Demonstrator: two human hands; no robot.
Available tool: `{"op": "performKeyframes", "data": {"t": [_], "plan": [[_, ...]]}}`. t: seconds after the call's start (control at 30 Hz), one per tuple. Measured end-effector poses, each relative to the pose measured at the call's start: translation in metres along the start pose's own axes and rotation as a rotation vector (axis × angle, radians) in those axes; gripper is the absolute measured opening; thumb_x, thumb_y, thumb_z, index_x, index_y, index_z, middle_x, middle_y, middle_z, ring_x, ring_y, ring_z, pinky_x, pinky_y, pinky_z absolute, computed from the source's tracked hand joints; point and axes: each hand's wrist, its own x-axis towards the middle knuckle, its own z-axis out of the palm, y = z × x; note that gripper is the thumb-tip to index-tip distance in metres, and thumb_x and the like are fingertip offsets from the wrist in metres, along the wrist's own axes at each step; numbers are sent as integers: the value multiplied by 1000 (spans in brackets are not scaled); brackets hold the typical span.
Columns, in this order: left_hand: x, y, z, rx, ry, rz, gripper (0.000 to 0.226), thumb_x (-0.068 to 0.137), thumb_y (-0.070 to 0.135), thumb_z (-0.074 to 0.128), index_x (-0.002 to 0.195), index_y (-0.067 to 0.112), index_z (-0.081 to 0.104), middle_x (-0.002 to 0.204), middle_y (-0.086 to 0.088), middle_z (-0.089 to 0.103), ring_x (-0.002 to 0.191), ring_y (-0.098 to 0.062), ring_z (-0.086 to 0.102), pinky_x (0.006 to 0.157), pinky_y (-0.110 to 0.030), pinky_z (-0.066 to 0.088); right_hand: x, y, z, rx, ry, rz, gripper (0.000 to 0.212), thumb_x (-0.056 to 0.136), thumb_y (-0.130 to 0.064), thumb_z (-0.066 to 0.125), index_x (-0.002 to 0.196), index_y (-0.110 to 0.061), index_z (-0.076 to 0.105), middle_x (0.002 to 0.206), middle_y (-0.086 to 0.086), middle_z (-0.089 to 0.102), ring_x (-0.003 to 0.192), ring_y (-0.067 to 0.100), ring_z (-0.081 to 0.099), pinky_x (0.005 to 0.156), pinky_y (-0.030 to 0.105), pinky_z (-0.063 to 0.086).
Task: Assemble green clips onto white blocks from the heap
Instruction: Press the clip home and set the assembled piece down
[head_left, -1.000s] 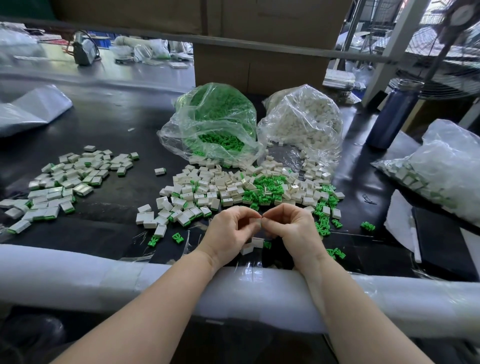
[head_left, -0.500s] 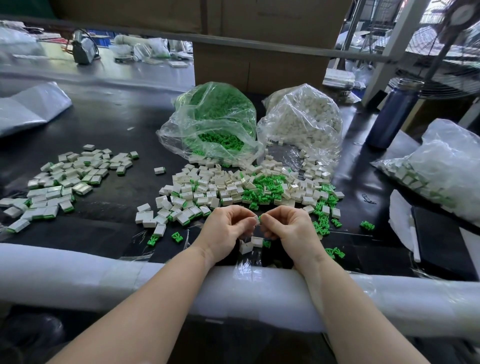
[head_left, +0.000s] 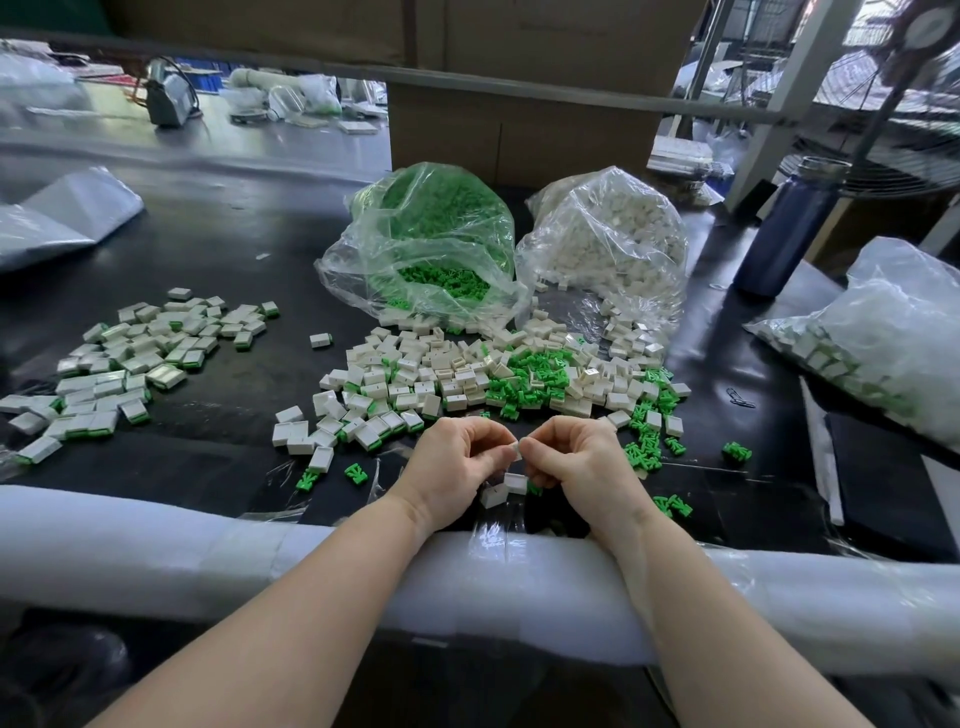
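My left hand (head_left: 453, 460) and my right hand (head_left: 582, 460) meet fingertip to fingertip just above the table's near edge, pinching one small white block (head_left: 511, 450) between them. Any green clip on it is hidden by my fingers. Two more white blocks (head_left: 503, 488) lie directly under my hands, with a green clip (head_left: 534, 487) beside them. Beyond my hands spreads the heap of white blocks (head_left: 441, 379) mixed with loose green clips (head_left: 524, 376). Off to the left lies a pile of assembled blocks (head_left: 124, 364) with green edges.
A clear bag of green clips (head_left: 431, 244) and a clear bag of white blocks (head_left: 608, 244) stand behind the heap. A bag of finished pieces (head_left: 883, 338) lies at the right, a dark blue bottle (head_left: 789, 228) behind it. A white foam-wrapped bar (head_left: 208, 551) lines the near edge.
My hands have stayed together at the same spot, and the fingers have shifted slightly. A green tip that showed between them half a second ago is no longer visible; a white block edge shows instead.
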Motion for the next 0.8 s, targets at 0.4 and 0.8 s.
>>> {"op": "performKeyframes", "data": {"t": [0.4, 0.8], "plan": [[2, 0, 3, -66, 44, -21, 8, 85, 11, 63, 80, 17, 64, 68, -7, 61, 66, -18, 56, 76, -41, 52, 1, 4, 1, 145, 45, -52, 11, 76, -6, 75, 68, -6, 66, 57, 3, 65, 52, 10, 56, 50, 18, 46], [2, 2, 1, -77, 29, -18, 15, 85, 3, 59, 82, 17, 61, 88, -15, 64, 77, -26, 61, 78, -37, 52, 4, 7, 2, 230, -17, -60, 8, 90, -11, 59, 91, -5, 64, 75, 3, 65, 64, 8, 63, 55, 15, 47]]}}
